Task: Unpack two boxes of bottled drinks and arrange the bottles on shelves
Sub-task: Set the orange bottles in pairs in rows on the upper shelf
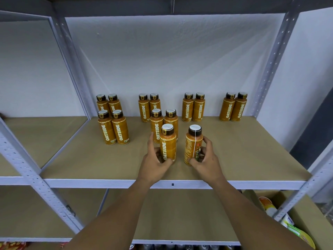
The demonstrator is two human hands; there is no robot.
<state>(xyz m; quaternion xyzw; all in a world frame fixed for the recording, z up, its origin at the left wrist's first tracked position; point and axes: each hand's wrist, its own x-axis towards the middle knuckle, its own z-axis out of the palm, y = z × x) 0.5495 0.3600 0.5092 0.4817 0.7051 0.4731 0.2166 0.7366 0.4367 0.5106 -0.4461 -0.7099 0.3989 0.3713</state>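
Two orange OATSIDE bottles with dark caps stand upright near the front of the brown shelf board [243, 150]. My left hand [155, 159] grips the left bottle [168, 143] low on its body, label facing me. My right hand [207, 159] grips the right bottle [193, 145], whose back label and seam face me. Behind them stand several more bottles in pairs: a group of four at the left [113, 121], four in the middle [156, 112], a pair [193, 107] and another pair at the far right [233, 107].
Grey metal uprights [27, 168] frame the shelf; the right post [273, 65] stands close to the far-right pair. The front rail [90, 183] runs below my hands. A lower shelf board [180, 213] lies beneath. An open cardboard box [306, 213] with packaged goods sits at the lower right.
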